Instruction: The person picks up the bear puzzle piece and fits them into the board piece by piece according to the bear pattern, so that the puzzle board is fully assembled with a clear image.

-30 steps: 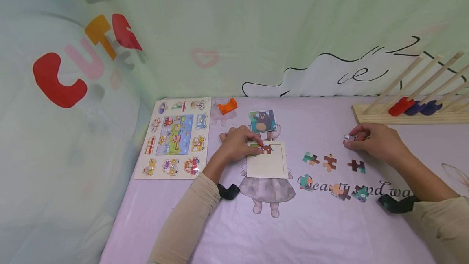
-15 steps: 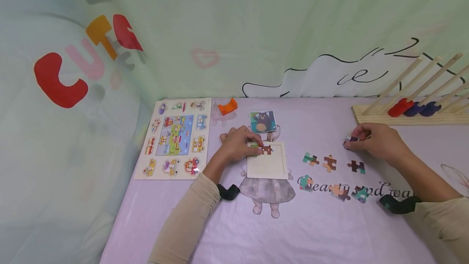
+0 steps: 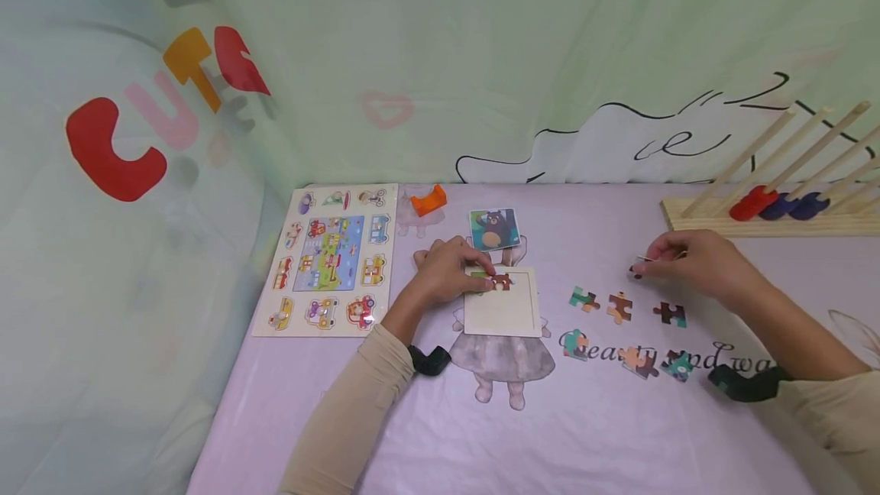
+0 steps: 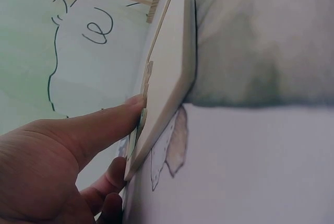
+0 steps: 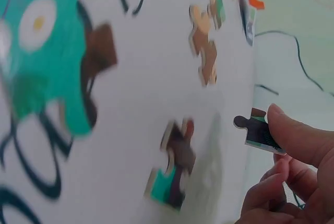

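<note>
The left hand (image 3: 450,270) rests at the upper left of a pale wooden puzzle tray (image 3: 505,315); in the left wrist view its thumb presses pieces at the tray's edge. Two joined pieces, green and brown (image 3: 502,282), lie in the tray's top left corner, partly under the fingers. The right hand (image 3: 701,262) pinches a dark puzzle piece (image 5: 258,131) between thumb and fingers, raised above the cloth. Several loose pieces, among them a brown one (image 3: 619,307) and a brown and green one (image 3: 670,313), lie between the tray and the right arm.
A bear picture card (image 3: 494,228) lies behind the tray, with an orange block (image 3: 428,200) to its left. A vehicle puzzle board (image 3: 271,312) is at the left. At the back right stands a wooden rack (image 3: 701,227) with rods and red and blue pieces.
The right hand has moved slightly left and turned the pinched piece, which shows more edge-on in the head view. The left hand and the loose pieces have stayed put.
</note>
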Motion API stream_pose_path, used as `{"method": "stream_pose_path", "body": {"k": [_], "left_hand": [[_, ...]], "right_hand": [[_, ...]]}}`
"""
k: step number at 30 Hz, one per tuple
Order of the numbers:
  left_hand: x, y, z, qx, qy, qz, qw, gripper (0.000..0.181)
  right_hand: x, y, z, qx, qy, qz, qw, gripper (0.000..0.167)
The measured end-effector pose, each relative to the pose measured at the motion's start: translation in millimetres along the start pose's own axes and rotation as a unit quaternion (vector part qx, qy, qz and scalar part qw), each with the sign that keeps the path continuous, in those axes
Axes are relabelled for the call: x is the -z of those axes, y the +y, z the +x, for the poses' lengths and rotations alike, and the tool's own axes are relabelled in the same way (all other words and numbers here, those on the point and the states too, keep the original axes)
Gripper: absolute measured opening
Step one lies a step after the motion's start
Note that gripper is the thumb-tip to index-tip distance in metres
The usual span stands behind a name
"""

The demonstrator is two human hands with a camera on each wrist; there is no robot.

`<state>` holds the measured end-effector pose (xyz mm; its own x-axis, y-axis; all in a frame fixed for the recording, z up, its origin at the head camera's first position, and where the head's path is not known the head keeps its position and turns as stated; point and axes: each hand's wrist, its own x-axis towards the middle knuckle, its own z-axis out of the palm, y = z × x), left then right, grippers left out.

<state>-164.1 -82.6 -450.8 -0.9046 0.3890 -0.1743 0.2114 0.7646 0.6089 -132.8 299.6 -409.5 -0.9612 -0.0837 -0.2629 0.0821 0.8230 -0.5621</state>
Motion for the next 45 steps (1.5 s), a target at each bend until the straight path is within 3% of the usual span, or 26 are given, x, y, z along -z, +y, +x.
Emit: {"method": "stream_pose_path", "body": {"k": [14,35,45], "left_hand": [[0.0,-0.4,0.1,-0.001,-0.001,0.001,1.0000,0.013],[0.1,-0.8,0.4,-0.005,0.000,-0.005,1.0000,0.014],[0.5,-0.8,0.2,-0.006,-0.001,-0.007,1.0000,0.014]], "right_hand": [[-20,-36,4.0,0.007,-0.061,0.047,0.9970,0.039],[-55,-91,12.3,0.061,-0.076,0.068,0.9929,0.020],[-68,-111,15.4,0.039,-0.101,0.107,0.9884,0.018]]}}
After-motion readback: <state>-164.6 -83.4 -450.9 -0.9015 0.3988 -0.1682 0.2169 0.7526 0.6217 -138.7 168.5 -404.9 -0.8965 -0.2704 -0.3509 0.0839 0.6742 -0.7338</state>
